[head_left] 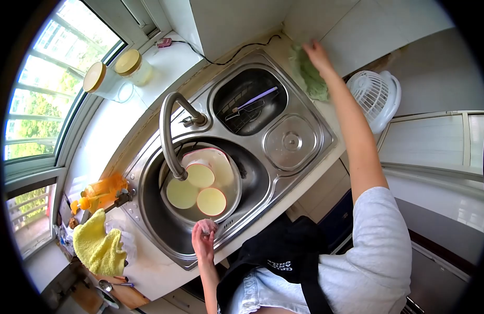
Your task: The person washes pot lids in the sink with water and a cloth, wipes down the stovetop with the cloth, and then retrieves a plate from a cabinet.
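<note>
My left hand (202, 244) is at the front rim of the large sink basin, its fingers closed round a crumpled pinkish-white scrubber or pad (206, 226) whose exact kind I cannot make out. Just beyond it, a round metal basin (235, 196) sits in the sink, holding several pale yellow bowls (211, 202) with red rims and a larger pale dish (215, 159). My right arm stretches to the counter's far corner. There my right hand (319, 58), slightly blurred, grips a light green cloth (311, 78) lying on the counter beside the sink.
The curved faucet (168, 131) arches over the basin. A smaller sink bowl (223, 99) contains a black rack and a purple-handled brush (257, 98). A white plastic basket (375, 97) stands at right. Lidded glass jars (140, 73) line the sill; a yellow towel (99, 243) hangs at left.
</note>
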A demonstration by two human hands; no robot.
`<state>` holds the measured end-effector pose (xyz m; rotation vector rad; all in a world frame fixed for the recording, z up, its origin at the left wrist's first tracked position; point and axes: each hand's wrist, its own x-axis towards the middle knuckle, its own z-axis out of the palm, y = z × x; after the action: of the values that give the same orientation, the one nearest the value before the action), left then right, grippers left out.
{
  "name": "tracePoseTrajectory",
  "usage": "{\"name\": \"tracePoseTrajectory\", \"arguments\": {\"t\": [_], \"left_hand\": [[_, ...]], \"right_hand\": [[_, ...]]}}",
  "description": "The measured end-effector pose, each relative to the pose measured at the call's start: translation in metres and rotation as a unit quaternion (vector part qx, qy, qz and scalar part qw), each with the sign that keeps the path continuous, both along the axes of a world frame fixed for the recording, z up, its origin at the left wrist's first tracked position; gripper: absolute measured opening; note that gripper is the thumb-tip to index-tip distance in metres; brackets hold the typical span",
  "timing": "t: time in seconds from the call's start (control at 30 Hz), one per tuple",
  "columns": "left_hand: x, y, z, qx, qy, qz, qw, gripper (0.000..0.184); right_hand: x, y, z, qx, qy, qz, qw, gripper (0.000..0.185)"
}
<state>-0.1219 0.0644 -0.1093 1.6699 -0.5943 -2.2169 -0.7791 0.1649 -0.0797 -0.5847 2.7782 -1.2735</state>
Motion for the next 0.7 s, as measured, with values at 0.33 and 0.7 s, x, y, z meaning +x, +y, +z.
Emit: {"name": "tracePoseTrajectory", "arguments": {"t": [0.33, 0.7], "left_hand": [[0.011, 0.009, 0.003, 0.019, -0.044, 0.001, 0.999, 0.032], [-0.022, -0.005, 0.032, -0.037, -0.029, 0.001, 0.999, 0.031]], "right_hand": [[0.021, -0.007, -0.106, 0.310, 0.081, 0.044, 0.946, 0.051], [0.095, -0.005, -0.064, -0.012, 0.214, -0.020, 0.977, 0.035]]}}
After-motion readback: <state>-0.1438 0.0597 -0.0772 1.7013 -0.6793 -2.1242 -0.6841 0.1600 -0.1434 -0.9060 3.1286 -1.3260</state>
